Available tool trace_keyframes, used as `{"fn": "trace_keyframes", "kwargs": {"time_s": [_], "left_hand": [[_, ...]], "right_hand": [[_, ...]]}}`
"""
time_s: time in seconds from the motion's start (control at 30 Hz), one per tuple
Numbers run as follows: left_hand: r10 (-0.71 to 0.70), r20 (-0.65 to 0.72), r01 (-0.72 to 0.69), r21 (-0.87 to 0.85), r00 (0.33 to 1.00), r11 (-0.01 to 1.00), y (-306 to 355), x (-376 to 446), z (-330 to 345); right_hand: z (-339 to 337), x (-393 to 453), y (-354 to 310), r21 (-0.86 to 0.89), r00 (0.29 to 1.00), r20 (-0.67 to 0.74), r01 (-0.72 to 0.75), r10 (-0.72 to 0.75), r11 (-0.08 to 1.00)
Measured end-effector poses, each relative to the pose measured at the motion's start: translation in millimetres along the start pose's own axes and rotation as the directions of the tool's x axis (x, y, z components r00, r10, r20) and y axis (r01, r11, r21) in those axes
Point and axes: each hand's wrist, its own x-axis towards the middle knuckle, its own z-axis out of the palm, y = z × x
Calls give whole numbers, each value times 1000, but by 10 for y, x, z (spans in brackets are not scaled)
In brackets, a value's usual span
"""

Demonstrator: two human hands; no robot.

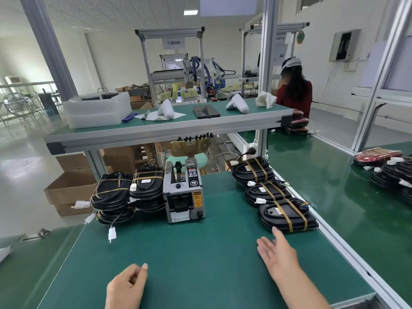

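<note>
My right hand is stretched out flat over the green work mat, fingers straight, just short of the nearest taped black lamp unit. Two more taped black units lie in a row behind it along the right edge. My left hand hovers low near the front edge with fingers curled and nothing in it. A grey tape dispenser machine stands at the mat's middle back. Stacks of black units with white connectors sit to its left.
An upper shelf holds a clear plastic bin, white moulded parts and a dark tray. Cardboard boxes stand on the floor at left. On the right mat lie red and black lamp units. A person works at the back right.
</note>
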Motion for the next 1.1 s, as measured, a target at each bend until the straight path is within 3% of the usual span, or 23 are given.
{"fn": "trace_keyframes", "kwargs": {"time_s": [0.23, 0.4, 0.77, 0.93, 1.1], "left_hand": [[31, -34, -31, -8, 999, 999, 105, -42, -22], [48, -57, -49, -12, 997, 999, 114, -45, -13], [80, -33, -81, -19, 996, 997, 175, -95, -48], [101, -20, -102, -31, 995, 994, 177, -84, -40], [83, -12, -84, -39, 996, 996, 114, -60, -44]], "right_hand": [[325, 287, -444, 29, 981, -130, -138, 141, 990], [500, 358, -547, 5, 975, -146, -171, 170, 985], [199, 268, -119, -95, 985, -140, 88, -101, 992], [105, 66, 121, -256, 925, 3, 367, -379, 894], [156, -124, 188, -285, 816, 346, 561, -463, 777]]}}
